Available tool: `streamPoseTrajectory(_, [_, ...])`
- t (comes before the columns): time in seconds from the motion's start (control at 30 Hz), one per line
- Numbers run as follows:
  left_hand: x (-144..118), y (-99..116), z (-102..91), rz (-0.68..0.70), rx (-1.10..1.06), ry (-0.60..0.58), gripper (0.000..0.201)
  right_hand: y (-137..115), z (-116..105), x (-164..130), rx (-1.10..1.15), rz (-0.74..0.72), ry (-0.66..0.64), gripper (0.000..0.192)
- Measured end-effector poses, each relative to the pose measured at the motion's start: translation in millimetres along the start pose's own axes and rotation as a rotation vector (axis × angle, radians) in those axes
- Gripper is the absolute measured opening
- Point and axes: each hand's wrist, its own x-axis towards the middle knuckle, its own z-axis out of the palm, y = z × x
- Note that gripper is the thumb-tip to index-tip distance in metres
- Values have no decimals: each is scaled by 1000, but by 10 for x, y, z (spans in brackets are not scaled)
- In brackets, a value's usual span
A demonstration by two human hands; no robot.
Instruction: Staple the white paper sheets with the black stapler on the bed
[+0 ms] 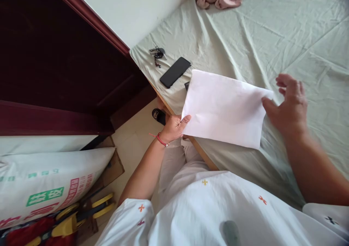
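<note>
Our left hand (174,127), thumb on top, clamps the near left corner of the paper (223,109), held over the bed (316,46). Our right hand (290,104) angles inward by the far right corner, thumb and fingers apart; we cannot tell whether the thumb touches.

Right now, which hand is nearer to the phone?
The left. The left hand grips the paper at its lower left corner, just below the phone in view; the right hand is farther off, at the paper's right edge.
</note>
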Motion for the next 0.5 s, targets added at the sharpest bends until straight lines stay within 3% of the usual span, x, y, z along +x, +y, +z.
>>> streamPoseTrajectory(0.1, [35, 81, 41, 1, 0, -77, 73, -229, -83, 67, -105, -216, -23, 52])
streamPoseTrajectory(0.23, [90, 163, 62, 1, -27, -183, 73, -401, -124, 173, -64, -366, -292, 49])
streamPoseTrajectory(0.37, [130, 170, 32, 5, -61, -265, 70, -405, -120, 228, -1, -204, -461, 43])
streamPoseTrajectory(0.5, [146, 91, 12, -93, -106, -299, 69, -377, -84, 207, 159, 35, -541, 37])
